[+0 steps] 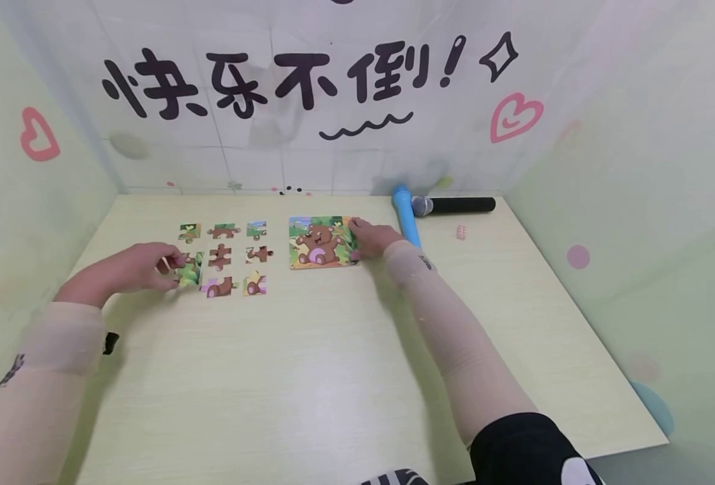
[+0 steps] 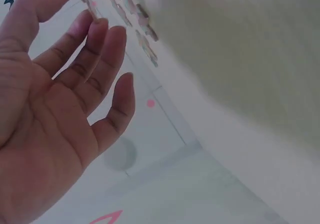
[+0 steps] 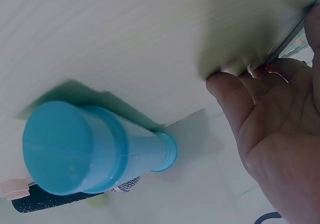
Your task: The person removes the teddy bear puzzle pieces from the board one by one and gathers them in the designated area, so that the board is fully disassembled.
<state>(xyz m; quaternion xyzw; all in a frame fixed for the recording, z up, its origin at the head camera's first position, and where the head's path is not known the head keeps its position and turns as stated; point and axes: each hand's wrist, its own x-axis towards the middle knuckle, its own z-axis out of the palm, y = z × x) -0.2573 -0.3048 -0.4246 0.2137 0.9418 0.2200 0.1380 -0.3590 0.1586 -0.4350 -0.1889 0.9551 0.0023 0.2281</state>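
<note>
In the head view my left hand (image 1: 145, 266) pinches a green jigsaw piece (image 1: 190, 271) at the left of a spread of pieces. The left wrist view shows this jigsaw piece (image 2: 89, 3) edge-on between thumb and fingertips, little finger apart. Separate pieces lie beside it in loose rows, among them a brown centre piece (image 1: 220, 257) and a lower one with brown and purple (image 1: 220, 287). My right hand (image 1: 374, 239) grips the right edge of a square bear picture board (image 1: 317, 244). In the right wrist view only a dark edge of this board (image 3: 290, 39) shows by the fingers.
A blue microphone (image 1: 404, 214) stands close to the right of my right hand, with a black microphone (image 1: 463, 205) lying behind it. A small pink block (image 1: 461, 232) is farther right. Walls border the table (image 1: 308, 377) at the back and both sides.
</note>
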